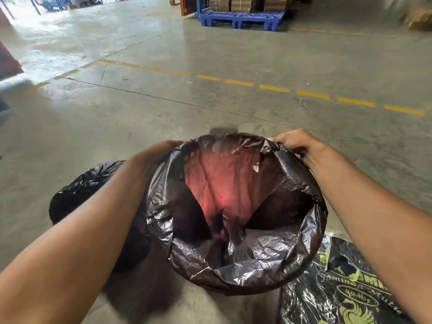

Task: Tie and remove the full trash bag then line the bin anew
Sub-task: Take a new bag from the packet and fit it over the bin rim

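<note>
New liner (236, 206) sits in the bin, mouth open, edge folded out over the rim most of the way round; bin itself is hidden under plastic, only its reddish wall glows thru the film. Left hand (161, 148) grips the folded edge at far-left rim, fingers curled over and under it. Right hand (297, 141) pinches the edge at far-right rim, thumb on top. Held at opposite sides prob. to stretch the film taut & seat the fold so it won't slip in. Near-side fold looks loose and crumpled, likely needs tugging next. Full bag (88, 188), black, lies on floor (210, 101) just left of bin, so removal looks done; can't tell if knotted. Printed pack (339, 284) near right.
</note>
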`<state>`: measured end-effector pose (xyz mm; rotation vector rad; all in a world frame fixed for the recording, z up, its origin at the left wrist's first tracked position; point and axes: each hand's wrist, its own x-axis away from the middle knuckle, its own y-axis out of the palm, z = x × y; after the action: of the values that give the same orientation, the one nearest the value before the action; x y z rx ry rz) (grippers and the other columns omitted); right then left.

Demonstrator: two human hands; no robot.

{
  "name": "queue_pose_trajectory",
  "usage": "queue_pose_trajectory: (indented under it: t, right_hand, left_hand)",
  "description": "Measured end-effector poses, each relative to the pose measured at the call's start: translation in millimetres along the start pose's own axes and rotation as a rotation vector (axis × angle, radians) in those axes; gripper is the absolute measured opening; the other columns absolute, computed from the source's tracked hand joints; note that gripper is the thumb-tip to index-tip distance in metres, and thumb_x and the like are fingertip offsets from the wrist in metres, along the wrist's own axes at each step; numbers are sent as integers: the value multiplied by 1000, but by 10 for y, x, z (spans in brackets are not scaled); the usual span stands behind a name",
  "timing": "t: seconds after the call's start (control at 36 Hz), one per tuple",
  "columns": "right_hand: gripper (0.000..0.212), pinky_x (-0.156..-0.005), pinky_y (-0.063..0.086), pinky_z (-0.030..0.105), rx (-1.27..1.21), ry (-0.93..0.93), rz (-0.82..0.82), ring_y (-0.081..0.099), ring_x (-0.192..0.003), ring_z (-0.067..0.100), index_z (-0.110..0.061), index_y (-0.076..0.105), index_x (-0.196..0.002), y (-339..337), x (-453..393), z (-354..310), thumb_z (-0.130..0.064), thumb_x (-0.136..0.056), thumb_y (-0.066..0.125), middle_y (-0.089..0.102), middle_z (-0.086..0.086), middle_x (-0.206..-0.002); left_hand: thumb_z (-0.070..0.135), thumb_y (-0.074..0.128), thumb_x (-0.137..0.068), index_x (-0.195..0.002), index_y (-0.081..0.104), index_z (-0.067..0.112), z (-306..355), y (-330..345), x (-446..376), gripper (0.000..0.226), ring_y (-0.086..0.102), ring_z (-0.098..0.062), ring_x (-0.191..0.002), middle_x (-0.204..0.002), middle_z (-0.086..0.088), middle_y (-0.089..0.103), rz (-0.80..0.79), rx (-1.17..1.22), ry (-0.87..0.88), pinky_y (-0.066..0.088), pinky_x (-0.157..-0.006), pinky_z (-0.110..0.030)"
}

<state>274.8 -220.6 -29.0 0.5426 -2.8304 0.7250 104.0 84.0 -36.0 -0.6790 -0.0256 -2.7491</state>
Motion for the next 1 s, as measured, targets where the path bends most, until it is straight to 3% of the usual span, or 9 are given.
queue_pose_trajectory:
  t: [0.11, 0.19, 0.31, 0.42, 0.53, 0.72, 0.78, 0.89, 1.0]
  right_hand:
    - [30, -53, 51, 26, 104, 71, -262, 54, -34, -2, 16, 64, -105, -45, 53, 70, 26, -91, 39, 63, -2, -47]
    - [15, -60, 57, 25, -142, 104, -98, 66, -49, 11, 6, 70, -94, -38, 159, 109, -8, -95, 65, 72, 5, -61]
    - [67, -89, 53, 51, -284, 183, -62, 65, -87, 32, 0, 74, -106, -193, 362, 328, -58, -72, 82, 75, 20, -99]
    - [50, -62, 42, 30, -225, 201, -158, 55, -54, 13, -21, 65, -93, -385, 660, 540, -70, -87, 57, 64, -4, -66]
    - [42, -60, 40, 31, -250, 219, -202, 52, -48, 8, -21, 68, -91, -400, 966, 814, -59, -96, 51, 58, -4, -62]
    - [37, -58, 45, 30, -220, 123, 56, 60, -55, 22, 6, 67, -105, -158, 1348, 903, -22, -82, 63, 67, 12, -68]
    - [19, -55, 43, 28, -204, 146, 99, 54, -50, 17, -3, 67, -90, -110, 1431, 881, -19, -82, 60, 61, 8, -61]
    - [35, -59, 41, 30, -121, 129, 196, 55, -63, 19, -15, 70, -86, -150, 1400, 966, -42, -63, 70, 66, 5, -73]
    - [51, -86, 54, 46, -23, 74, 290, 69, -88, 27, -26, 66, -92, -358, 1400, 863, -69, -68, 58, 74, 5, -98]
  left_hand:
    - [7, 61, -90, -69, 84, 8, -134, 131, 248, 31, 75, -8, -76, -99, 1, 78, 19, 112, 126, 50, -104, -28]
    - [5, 38, -108, -134, 56, -17, -151, 150, 393, 39, 60, -21, -108, -125, -9, 56, 31, 100, 146, 35, -117, -38]
    - [33, 61, -102, -111, 72, 0, -134, 78, 317, 36, 77, -13, -83, -107, -12, 78, 162, -27, 71, 61, -69, -19]
    - [78, 59, -85, -153, 49, 20, -303, -218, 469, 89, 40, -27, -151, -163, -2, 43, 77, -131, 18, 26, -126, -55]
    - [85, 61, -75, -139, 64, 26, -617, -360, 614, 87, 65, -31, -130, -141, -8, 68, -15, 3, -141, 42, -115, -56]
    - [0, 61, -95, -72, 74, 13, -946, 11, 876, 29, 67, -9, -54, -70, -4, 72, 181, -136, 83, 54, -50, -22]
    - [10, 74, -82, -80, 74, 15, -994, 31, 925, 5, 68, -15, -68, -80, -5, 74, 253, -215, 158, 59, -61, -26]
    - [51, 68, -85, -98, 76, 11, -1091, -215, 852, 43, 76, -35, -96, -98, -10, 80, 293, -308, 123, 63, -87, -55]
    - [72, 48, -95, -105, 64, 10, -926, -250, 1135, 65, 66, -19, -68, -85, -7, 66, 236, -243, 103, 59, -63, -36]
